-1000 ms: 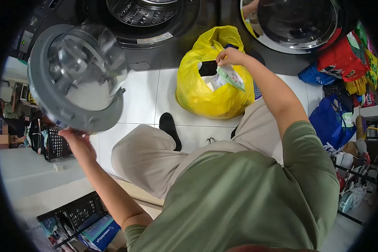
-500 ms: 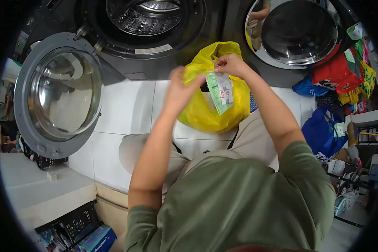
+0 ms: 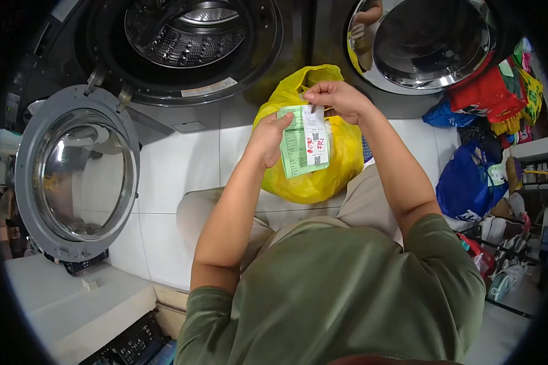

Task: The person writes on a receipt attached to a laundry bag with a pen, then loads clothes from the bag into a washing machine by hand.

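Note:
Green and white paper slips [image 3: 299, 143] with red handwriting hang over a yellow plastic bag [image 3: 341, 161]. My left hand [image 3: 271, 137] grips their left edge, thumb on the front. At the top edge, my right hand [image 3: 338, 100] pinches the slips between thumb and fingers. The yellow bag stands on the floor between my knees, and the slips and hands partly cover its opening. Beyond it on the left, a front-loading machine's drum [image 3: 192, 39] is exposed, its round door [image 3: 76, 176] swung wide open.
A second machine with a closed round door [image 3: 432, 42] stands at the right. Beside it are a red bag [image 3: 487, 91], a blue bag [image 3: 469, 182] and shoes [image 3: 499, 231] on a rack. White floor tiles [image 3: 164, 182] show at the left.
My left hand has left the machine door and come to the slips. The slips have been lifted from the bag opening and now face me. The door has swung wider.

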`<state>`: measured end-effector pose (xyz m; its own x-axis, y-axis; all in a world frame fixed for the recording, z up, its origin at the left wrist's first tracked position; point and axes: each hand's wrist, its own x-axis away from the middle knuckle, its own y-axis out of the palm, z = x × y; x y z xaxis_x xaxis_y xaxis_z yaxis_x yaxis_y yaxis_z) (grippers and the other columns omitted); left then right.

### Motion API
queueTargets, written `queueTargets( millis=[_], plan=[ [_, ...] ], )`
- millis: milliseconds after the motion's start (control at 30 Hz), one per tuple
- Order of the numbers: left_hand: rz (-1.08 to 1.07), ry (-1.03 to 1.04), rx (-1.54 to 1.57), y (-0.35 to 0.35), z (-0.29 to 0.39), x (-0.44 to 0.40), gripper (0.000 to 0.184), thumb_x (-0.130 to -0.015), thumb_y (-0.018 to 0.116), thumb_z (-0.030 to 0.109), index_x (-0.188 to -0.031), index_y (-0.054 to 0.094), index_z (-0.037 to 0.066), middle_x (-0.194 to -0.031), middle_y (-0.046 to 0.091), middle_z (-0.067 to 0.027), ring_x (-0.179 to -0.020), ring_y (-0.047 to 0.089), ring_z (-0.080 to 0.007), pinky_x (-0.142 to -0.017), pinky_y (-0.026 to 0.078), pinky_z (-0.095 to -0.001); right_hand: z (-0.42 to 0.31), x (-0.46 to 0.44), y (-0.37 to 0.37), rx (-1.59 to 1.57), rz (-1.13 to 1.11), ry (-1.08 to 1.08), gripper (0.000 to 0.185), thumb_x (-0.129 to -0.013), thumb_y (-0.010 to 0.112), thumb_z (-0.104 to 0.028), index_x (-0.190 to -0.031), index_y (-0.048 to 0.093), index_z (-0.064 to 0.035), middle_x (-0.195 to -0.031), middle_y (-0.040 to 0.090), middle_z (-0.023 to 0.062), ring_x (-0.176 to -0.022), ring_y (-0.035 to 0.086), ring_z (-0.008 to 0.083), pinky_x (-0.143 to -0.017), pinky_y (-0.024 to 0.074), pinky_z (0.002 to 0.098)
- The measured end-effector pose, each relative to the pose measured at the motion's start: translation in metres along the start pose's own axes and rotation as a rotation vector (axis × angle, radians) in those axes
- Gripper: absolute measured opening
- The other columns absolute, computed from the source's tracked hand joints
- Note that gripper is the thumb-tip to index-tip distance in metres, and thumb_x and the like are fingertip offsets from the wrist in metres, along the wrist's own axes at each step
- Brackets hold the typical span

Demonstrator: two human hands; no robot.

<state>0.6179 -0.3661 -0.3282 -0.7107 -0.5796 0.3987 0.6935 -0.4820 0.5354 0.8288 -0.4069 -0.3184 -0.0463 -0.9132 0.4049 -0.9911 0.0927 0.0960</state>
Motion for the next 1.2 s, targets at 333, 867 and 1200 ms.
queueTargets(
  millis=[333, 867, 1200],
  plan=[
    [-0.026, 0.083, -0.077, -0.001, 0.031, 0.05, 0.031, -0.087, 0.045, -0.004, -0.117, 0.052, -0.008, -0.11, 0.063, -0.0178, -0.097, 0.065, -0.0265, -0.088, 0.053, -0.0374, -0.008, 0.014, 0.041, 0.081, -0.006, -0.222, 0.041, -0.091, 0.065, -0.024, -0.125, 0.055, -0.002, -0.109, 0.061, 0.0047, -0.097, 0.057, 0.0125, -0.082, 0.0466, 0.0271],
    [-0.054, 0.062, 0.193, -0.025, 0.019, 0.057, 0.036, -0.083, 0.045, -0.005, -0.118, 0.05, -0.009, -0.111, 0.06, -0.02, -0.101, 0.063, -0.032, -0.091, 0.053, -0.0452, 0.004, 0.069, 0.066, 0.786, 0.073, -0.683, 0.089, -0.069, 0.075, -0.009, -0.146, 0.03, -0.0132, -0.151, 0.024, 0.0195, -0.138, 0.028, 0.0417, -0.111, 0.0308, 0.0461],
    [-0.095, 0.029, 0.234, -0.047, 0.022, 0.042, 0.038, -0.082, 0.049, -0.003, -0.12, 0.052, -0.009, -0.115, 0.061, -0.0208, -0.104, 0.063, -0.0314, -0.093, 0.052, -0.0435, 0.015, 0.047, 0.075, 0.773, 0.324, -0.797, 0.077, -0.077, 0.076, -0.024, -0.142, 0.037, -0.0072, -0.143, 0.039, 0.0244, -0.129, 0.043, 0.039, -0.104, 0.039, 0.0411]
  ],
)
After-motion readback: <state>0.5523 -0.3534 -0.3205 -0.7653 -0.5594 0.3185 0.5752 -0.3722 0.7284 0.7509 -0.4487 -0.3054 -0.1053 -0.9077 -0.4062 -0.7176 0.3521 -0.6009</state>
